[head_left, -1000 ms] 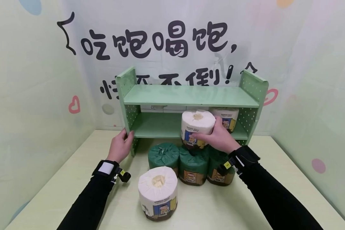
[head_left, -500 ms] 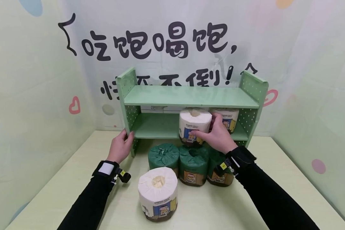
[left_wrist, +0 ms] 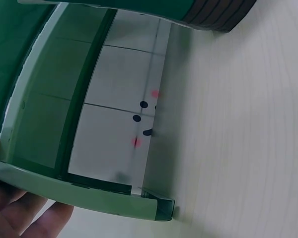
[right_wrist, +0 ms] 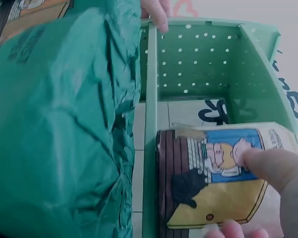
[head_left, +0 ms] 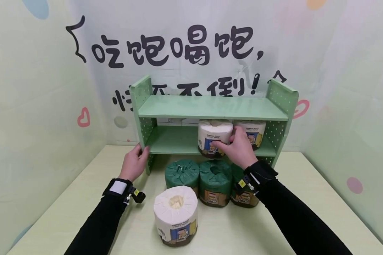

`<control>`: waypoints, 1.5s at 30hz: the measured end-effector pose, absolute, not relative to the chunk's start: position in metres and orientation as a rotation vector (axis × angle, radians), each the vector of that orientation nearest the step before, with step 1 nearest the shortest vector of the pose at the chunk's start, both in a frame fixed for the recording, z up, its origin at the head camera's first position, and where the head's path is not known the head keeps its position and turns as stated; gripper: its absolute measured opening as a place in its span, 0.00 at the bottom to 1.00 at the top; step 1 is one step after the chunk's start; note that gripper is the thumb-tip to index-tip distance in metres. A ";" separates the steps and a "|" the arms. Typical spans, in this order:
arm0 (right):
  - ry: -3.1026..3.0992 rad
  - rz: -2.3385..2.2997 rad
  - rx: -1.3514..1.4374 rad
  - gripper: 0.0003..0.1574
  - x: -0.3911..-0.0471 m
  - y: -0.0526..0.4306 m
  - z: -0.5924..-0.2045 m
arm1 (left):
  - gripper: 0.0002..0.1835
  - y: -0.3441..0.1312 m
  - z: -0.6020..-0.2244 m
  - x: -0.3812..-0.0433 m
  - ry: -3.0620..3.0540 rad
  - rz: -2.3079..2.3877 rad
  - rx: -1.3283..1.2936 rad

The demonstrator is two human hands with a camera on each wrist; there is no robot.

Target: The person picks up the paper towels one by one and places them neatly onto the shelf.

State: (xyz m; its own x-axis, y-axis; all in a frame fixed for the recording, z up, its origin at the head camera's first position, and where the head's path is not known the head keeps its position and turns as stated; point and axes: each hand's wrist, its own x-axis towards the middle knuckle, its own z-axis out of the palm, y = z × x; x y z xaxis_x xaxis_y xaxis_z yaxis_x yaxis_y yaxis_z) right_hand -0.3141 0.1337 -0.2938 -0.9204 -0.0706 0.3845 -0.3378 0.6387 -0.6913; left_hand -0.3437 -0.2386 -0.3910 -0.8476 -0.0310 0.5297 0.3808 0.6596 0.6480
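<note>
My right hand (head_left: 240, 148) grips a white-wrapped toilet roll (head_left: 207, 136), thumb on its printed front and fingers around its right side. That roll stands upright at the front of the lower board of a green shelf (head_left: 178, 138). To its right on the same board is another white toilet roll (head_left: 254, 129), partly behind my fingers. My left hand (head_left: 133, 164) holds the shelf's left side panel; in the left wrist view its fingers (left_wrist: 27, 213) lie along the outer face. The right wrist view shows my thumb (right_wrist: 268, 163) pressed on the roll's picture.
Under the shelf's front edge, green-wrapped toilet rolls (head_left: 214, 180) stand in a row on the pale table (head_left: 274, 226). Closer to me is one more white toilet roll (head_left: 175, 212). A printed wall sheet (head_left: 191, 46) hangs behind the shelf.
My right hand has moved the white roll back and slightly left, from above the green rolls onto the shelf's lower board. The left hand stays on the side panel.
</note>
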 end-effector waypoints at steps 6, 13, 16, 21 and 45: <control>-2.482 1.310 0.307 0.36 -0.314 0.129 -0.296 | 0.20 -0.238 -0.391 -0.345 -2.371 -1.076 -0.279; -2.541 1.220 0.380 0.16 -0.315 0.131 -0.296 | 0.20 -0.237 -0.390 -0.345 -2.384 -1.075 -0.273; -2.553 1.236 0.422 0.17 -0.317 0.131 -0.297 | 0.20 -0.238 -0.389 -0.344 -2.386 -1.079 -0.267; -2.607 1.296 0.528 0.24 -0.316 0.132 -0.299 | 0.20 -0.238 -0.390 -0.343 -2.379 -1.080 -0.268; -2.671 1.302 0.682 0.33 -0.308 0.134 -0.305 | 0.20 -0.240 -0.391 -0.345 -2.381 -1.077 -0.263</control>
